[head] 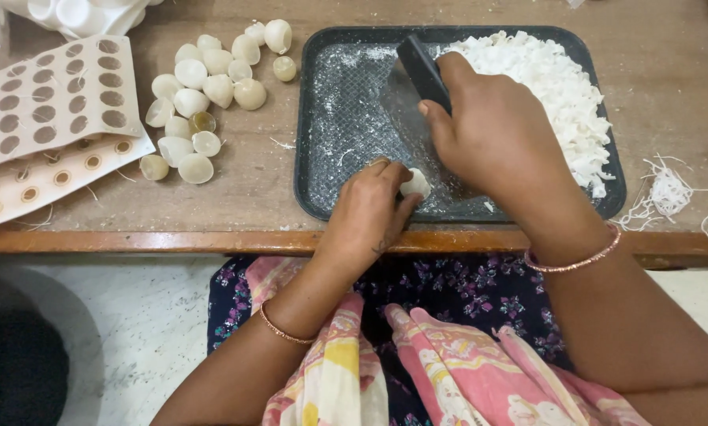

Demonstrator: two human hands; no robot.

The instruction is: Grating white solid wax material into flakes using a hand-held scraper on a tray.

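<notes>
Two hands work over the black tray (314,158). The left hand (367,211) pinches a small white piece (415,184) at the tray's six o'clock edge, fingers closed on it. The right hand (496,134) grips a dark-handled blade (422,71), its long axis slanting from eleven toward five, just beside the piece at one o'clock. White shavings (559,87) pile at three; whole pale pieces (204,87) lie at nine, outside the tray.

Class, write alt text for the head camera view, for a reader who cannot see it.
A person's left hand holds a small white piece on a dark tray while the right hand presses a dark blade beside it. White shavings fill the tray's right side; pale round shells lie on the wooden table.
</notes>
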